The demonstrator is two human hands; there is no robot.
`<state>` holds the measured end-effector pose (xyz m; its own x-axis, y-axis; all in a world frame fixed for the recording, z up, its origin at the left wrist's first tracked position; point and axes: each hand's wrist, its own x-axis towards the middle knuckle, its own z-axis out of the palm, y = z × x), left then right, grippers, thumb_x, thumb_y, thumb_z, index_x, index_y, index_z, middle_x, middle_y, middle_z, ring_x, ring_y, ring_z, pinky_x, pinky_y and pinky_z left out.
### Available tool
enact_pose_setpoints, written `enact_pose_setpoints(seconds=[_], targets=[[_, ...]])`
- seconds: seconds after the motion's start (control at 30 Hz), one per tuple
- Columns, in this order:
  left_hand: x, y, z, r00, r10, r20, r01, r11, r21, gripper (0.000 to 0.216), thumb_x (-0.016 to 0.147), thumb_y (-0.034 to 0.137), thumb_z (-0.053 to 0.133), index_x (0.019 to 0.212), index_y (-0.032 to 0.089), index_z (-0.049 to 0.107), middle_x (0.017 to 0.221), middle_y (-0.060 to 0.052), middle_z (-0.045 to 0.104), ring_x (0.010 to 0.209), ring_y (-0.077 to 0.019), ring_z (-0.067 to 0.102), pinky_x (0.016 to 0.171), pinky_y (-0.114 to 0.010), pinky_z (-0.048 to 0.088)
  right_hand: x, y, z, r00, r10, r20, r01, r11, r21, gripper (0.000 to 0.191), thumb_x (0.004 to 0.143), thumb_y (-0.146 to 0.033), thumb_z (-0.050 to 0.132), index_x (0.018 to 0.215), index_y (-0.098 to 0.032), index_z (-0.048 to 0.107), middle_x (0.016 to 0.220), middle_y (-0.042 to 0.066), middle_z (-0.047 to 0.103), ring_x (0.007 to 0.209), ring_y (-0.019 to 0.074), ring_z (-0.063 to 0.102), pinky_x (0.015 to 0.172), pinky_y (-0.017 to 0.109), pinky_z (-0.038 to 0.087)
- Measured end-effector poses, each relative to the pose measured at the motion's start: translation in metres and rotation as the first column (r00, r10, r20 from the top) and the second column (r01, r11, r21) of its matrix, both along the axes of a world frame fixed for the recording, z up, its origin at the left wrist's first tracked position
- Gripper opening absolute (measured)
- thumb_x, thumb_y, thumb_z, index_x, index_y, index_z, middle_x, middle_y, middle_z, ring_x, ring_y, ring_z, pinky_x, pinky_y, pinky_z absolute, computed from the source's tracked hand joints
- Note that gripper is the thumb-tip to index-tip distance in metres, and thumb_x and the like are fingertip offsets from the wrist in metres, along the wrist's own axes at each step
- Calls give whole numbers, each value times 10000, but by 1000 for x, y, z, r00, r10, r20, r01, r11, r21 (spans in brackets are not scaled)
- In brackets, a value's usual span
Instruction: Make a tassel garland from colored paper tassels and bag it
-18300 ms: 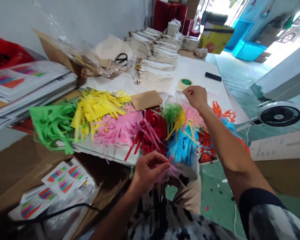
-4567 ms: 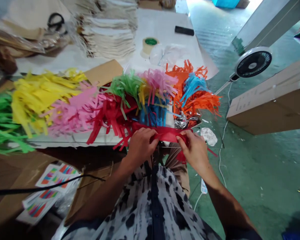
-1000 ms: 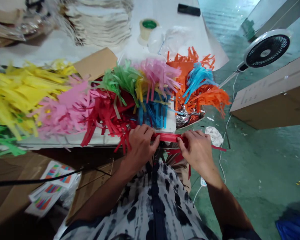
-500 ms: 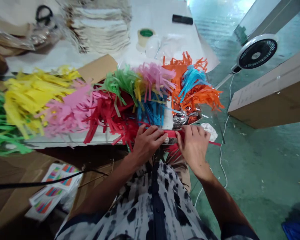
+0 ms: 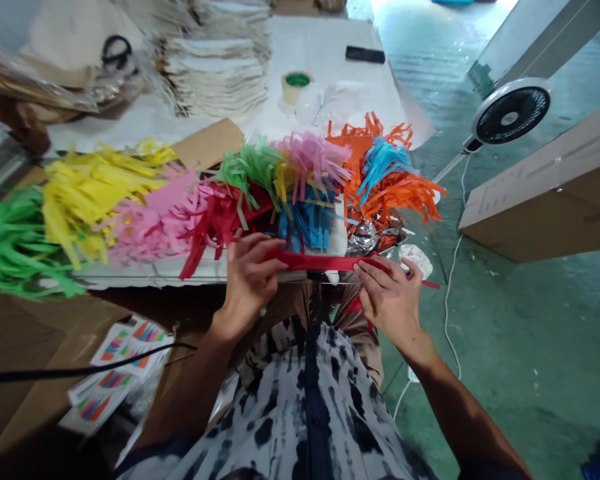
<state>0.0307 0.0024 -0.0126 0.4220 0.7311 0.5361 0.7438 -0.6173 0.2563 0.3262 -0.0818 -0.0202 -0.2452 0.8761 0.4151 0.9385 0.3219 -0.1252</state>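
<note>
Head: left hand [image 5: 250, 277] now farther from right hand [image 5: 393, 297] along red strip [image 5: 325, 263].

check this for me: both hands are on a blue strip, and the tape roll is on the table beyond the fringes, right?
Not quite: the strip is red, not blue, as the head view shows. The rest holds: the left hand and right hand are on it, and the tape roll is on the table beyond the fringes.
</note>
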Motion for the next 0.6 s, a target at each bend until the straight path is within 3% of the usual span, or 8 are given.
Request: enact_pose_setpoints(seconds=[0.07,0.1,0.13,0.17,0.27,0.43,0.6], targets=[[7,-6,8,982,157,104,-166,982,85,301,841,28,618,806,263,803,1115,-51,762,1147,-289,591,1015,-528,479,-2,4,2,1000,-12,-15,12,1000,19,265,983,-259,626,1223,-274,737,1232,7,802,1260,306,627,1163,566,257],[16,-10,12,977,164,134,-180,977,115,284,844,36,623,835,256,803,1073,-62,753,1103,-282,597,953,-494,500,-3,6,2,1000,-17,-14,17,999,27,232,989,-276,631,1191,-269,747,1197,4,810,1250,300,629,1166,566,258],[26,-14,14,985,105,138,-122,986,117,262,861,53,630,873,253,800,1046,-61,750,1054,-266,610,916,-468,508,-4,9,3,1000,-21,-7,21,999,28,206,998,-293,634,1163,-264,755,1161,3,817,1241,295,628,1166,565,258],[38,-17,15,996,-20,90,13,997,80,237,894,87,636,942,255,795,1049,-54,757,1018,-247,628,881,-441,514,-5,12,4,1000,-23,6,23,999,22,187,1006,-307,639,1140,-260,761,1129,4,820,1235,292,626,1167,564,255],[68,-18,9,962,-274,0,273,958,-87,261,980,140,603,1177,233,748,1136,-59,775,1041,-222,660,876,-397,533,-4,21,6,999,-4,48,3,1000,10,153,1016,-330,662,1102,-265,769,1073,4,823,1220,282,616,1166,559,244],[81,-3,-8,954,-300,-1,294,935,-196,185,1027,221,607,1168,192,722,1156,-79,767,1061,-230,649,916,-389,540,-1,31,0,989,90,117,-105,986,127,116,1034,-225,647,1096,-271,734,1039,-29,818,1174,223,620,1192,516,222],[78,1,-12,953,-301,-40,288,937,-195,149,1032,259,619,1122,191,716,1100,-68,760,1023,-220,638,888,-377,523,-7,33,1,992,59,115,-67,995,70,160,1061,-193,561,1018,-233,710,990,10,791,1117,216,625,1215,513,222]])
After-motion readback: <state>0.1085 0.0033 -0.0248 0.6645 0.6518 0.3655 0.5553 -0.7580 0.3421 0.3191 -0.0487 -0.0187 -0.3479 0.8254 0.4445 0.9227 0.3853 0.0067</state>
